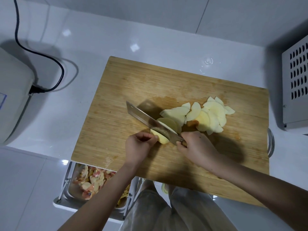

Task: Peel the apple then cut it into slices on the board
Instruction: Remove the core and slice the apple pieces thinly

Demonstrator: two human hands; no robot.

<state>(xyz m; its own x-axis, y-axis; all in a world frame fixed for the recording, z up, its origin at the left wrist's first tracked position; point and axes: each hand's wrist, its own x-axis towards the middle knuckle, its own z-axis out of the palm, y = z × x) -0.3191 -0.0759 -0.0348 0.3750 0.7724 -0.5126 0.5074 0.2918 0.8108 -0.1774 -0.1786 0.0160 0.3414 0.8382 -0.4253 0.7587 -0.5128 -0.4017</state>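
Nearest, a metal tray [73, 191] sat half hidden under the board's near edge and the left forearm, holding pink apple peel [93, 179]. A second tray beside it was mostly covered by the arm, and its yellowish scraps were hard to identify.

On the wooden board [133, 80], the left hand [139, 144] pinched the remaining peeled apple piece [160, 138] with curled fingers. The right hand [193, 145] was clamped around the knife [143, 117], hiding its handle, and the blade rested in the piece. Cut slices [208, 114] lay heaped just beyond.

A white appliance [13, 100] and a vented box [295, 84] were cut off at the edges.

Right hand [195, 146] holds cleaver [146, 120] in apple piece [160, 138]; left hand [138, 145] pinches it.
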